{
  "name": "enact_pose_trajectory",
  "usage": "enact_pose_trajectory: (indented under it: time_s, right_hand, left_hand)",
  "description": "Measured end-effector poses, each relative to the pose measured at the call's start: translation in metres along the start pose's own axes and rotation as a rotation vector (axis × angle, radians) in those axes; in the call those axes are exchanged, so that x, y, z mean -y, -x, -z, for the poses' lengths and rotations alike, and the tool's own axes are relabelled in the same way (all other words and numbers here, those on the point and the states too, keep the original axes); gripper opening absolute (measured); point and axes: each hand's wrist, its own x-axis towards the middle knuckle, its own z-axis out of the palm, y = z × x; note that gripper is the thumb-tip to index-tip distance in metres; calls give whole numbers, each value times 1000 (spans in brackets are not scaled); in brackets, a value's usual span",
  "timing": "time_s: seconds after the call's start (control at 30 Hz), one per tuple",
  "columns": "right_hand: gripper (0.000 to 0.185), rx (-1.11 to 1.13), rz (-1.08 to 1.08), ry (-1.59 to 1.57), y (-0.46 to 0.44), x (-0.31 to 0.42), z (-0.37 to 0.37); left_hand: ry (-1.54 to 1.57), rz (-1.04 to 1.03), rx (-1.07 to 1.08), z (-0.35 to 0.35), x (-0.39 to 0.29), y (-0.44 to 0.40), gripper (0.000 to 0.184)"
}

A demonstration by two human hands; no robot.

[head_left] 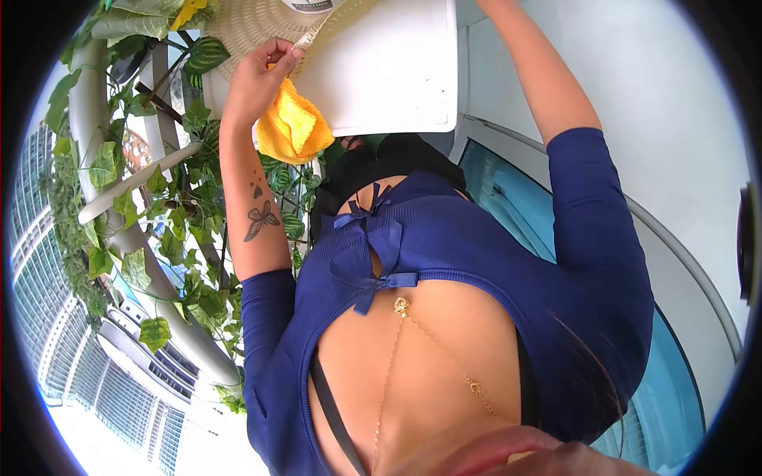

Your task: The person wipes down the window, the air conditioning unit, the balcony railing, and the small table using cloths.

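Note:
My left hand (266, 67) is closed, thumb and fingers pinching the edge of a beige woven straw mat (254, 28) with a round, open weave. A bunched yellow cloth (294, 131) hangs under this hand, its upper part hidden behind the fingers. Part of a white round thing with a dark printed label (313, 6) shows over the weave at the top edge; its full shape is cut off. Beneath lies a white tabletop (397, 87) with small dark specks. My right forearm reaches up past the top edge, so my right hand is out of view.
Leafy climbing vines (198, 270) wind around a pale curved railing (159, 278) at my left, with tall buildings beyond. A white wall (675, 103) and blue-tinted glass (508, 182) are at my right. The white table's near edge sits just ahead of my waist.

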Motion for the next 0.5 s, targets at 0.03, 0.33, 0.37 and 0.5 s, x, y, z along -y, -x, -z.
enact_pose_trajectory:
  time_s: [0.03, 0.33, 0.37, 0.5]
  right_hand:
    - [7, 67, -41, -63, 31, 11, 9]
    - [13, 890, -216, 67, 244, 46, 52]
    - [13, 878, -221, 69, 247, 44, 69]
    - [21, 550, -520, -344, 249, 51, 103]
  left_hand:
    - [-11, -35, 4, 2, 6, -2, 20]
    - [-159, -127, 64, -4, 5, -1, 28]
    - [-406, -35, 182, -8, -21, 9, 25]
    - [-356, -486, 442, -13, -1, 27, 29]
